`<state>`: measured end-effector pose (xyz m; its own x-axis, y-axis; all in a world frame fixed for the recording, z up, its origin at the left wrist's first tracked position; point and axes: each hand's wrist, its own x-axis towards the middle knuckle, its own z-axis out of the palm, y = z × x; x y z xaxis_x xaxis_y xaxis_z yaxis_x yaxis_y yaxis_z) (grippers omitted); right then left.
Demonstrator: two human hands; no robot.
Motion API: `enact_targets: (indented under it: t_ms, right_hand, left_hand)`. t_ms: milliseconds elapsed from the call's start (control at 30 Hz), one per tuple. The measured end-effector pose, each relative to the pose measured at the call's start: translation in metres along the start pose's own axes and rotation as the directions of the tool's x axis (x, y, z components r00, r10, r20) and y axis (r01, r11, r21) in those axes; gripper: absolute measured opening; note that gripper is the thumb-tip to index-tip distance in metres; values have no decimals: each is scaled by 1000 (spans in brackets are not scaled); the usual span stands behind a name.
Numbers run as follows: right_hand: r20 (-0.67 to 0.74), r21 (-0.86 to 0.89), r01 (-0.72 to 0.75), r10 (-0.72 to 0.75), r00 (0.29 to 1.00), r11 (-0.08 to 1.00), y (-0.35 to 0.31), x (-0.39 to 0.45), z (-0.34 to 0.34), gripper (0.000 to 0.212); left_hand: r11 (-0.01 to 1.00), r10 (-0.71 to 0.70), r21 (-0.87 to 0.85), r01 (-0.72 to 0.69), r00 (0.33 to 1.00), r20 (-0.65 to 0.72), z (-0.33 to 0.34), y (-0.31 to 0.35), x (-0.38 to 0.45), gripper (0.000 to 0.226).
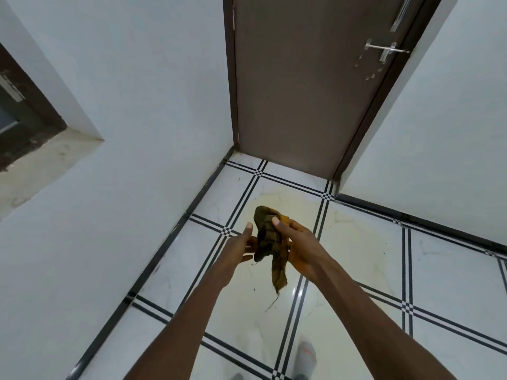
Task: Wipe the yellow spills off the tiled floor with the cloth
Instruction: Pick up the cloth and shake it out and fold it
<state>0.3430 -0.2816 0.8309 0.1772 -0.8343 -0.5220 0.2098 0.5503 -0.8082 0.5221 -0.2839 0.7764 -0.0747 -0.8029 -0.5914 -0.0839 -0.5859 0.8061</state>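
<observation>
A crumpled, dark olive cloth (270, 242) stained yellow hangs in the air above the floor, a frayed tail dangling down. My right hand (297, 246) grips its upper part, thumb on top. My left hand (242, 246) touches the cloth's left side with fingers curled under it. Below and beyond the hands, a pale yellow smear (299, 204) spreads over the white floor tiles (444, 270) with black double lines, reaching to the right (354, 242) and toward me.
A brown door (301, 83) with a metal latch (385, 52) stands closed straight ahead. White walls close in on the left (123, 133) and right (452, 119). A window recess (41, 149) is in the left wall. My grey-socked foot (306, 357) stands at the bottom.
</observation>
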Motion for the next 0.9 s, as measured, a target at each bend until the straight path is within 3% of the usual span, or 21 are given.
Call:
enact_targets:
  t_ms: [133,300,467,567,700,767,900]
  right_hand:
    - [-59,-35,-14,12,998,999,-12,4,4,31]
    - [-144,35,-95,99,985,995,-19,16,5,38]
    - [-52,51,-157,160,986,986,-20,16,-2,44]
    - [-47,8,-141,141,989,990,-20,11,-9,37]
    - [-162,-189,-70,40,986,979,-20,8,-17,33]
    - [-175,-267,-29,-19,984,963,-17,8,-22,35]
    - [-200,-453,-17,-83,976,891,-15,12,-25,38]
  left_hand:
    - [995,8,-95,-3,999,52,10,18,4,67]
    - [992,-103,-77,103,995,7,19,31,12,63]
    - [917,-99,-358,176,970,224,5,17,22,87]
    - [886,-48,-439,150,971,233,-3,18,21,65]
    - [886,-6,-453,99,979,202,-6,21,14,39]
    - [913,-4,-402,67,988,155,-11,22,16,38]
    - [998,-44,-49,49,993,107,-20,26,18,37]
